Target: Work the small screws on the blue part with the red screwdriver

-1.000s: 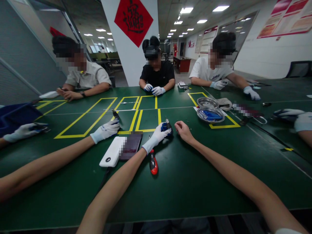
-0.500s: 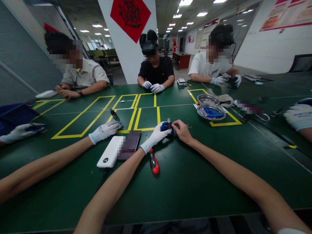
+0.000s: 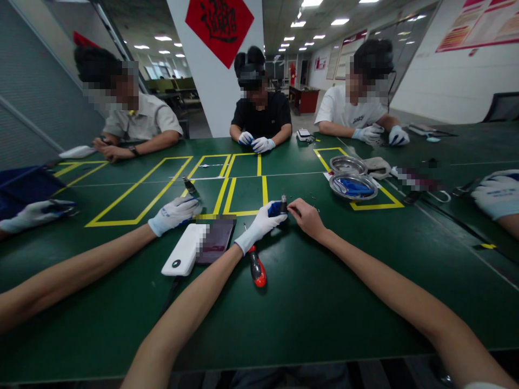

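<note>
While my left hand point(image 3: 266, 220) holds the metal-tipped piece point(image 3: 283, 205), my right hand point(image 3: 307, 218) pinches narrowly beside it, contents unclear; this fine handwork likely needs steadiness next.

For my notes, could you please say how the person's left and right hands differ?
The left hand wears a white and blue glove; the right hand is bare. The left hand grips a black object; the right hand's bunched fingers are beside it. Both are over the green table.
</note>
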Tool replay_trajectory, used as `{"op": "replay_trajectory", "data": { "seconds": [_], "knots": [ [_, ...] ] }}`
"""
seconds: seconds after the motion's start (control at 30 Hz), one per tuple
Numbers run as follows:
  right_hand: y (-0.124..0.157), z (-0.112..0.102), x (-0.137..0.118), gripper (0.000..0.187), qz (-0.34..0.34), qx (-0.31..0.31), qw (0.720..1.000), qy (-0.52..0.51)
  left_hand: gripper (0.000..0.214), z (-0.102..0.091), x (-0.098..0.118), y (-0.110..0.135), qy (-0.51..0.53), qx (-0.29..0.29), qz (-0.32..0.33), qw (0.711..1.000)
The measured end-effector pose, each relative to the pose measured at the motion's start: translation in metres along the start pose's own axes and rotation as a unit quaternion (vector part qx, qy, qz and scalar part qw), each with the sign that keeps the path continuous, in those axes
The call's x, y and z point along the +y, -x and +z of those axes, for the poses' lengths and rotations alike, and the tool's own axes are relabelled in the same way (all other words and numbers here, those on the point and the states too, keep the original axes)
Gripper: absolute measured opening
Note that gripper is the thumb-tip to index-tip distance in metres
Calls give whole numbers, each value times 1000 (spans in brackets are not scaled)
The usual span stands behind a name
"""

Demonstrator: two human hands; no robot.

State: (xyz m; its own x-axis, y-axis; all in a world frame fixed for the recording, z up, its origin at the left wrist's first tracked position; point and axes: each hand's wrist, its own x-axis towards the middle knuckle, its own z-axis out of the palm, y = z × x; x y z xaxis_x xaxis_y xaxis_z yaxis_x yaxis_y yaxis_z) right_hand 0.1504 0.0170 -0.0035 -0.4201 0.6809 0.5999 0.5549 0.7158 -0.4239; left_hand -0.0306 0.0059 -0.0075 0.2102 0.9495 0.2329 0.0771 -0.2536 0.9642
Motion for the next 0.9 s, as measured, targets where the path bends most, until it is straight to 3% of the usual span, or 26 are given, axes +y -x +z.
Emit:
{"op": "replay_trajectory", "data": {
  "seconds": [0.33, 0.63, 0.8, 0.9],
  "knots": [
    [4, -3, -2, 26, -5, -32, 998, -51, 46, -2, -7, -5, 65, 11, -1, 998],
    [4, -1, -4, 23, -10, -26, 996, -80, 43, 1, -2, 0, 9, 48, 6, 999],
    [-12, -7, 19, 25, 113, 78, 988, -76, 39, 1, -3, 0, 47, 36, -14, 998],
    [-29, -14, 46, 21, 180, 46, 983, -8, 45, 0, -2, 1, 86, 24, -24, 996]
  ]
}}
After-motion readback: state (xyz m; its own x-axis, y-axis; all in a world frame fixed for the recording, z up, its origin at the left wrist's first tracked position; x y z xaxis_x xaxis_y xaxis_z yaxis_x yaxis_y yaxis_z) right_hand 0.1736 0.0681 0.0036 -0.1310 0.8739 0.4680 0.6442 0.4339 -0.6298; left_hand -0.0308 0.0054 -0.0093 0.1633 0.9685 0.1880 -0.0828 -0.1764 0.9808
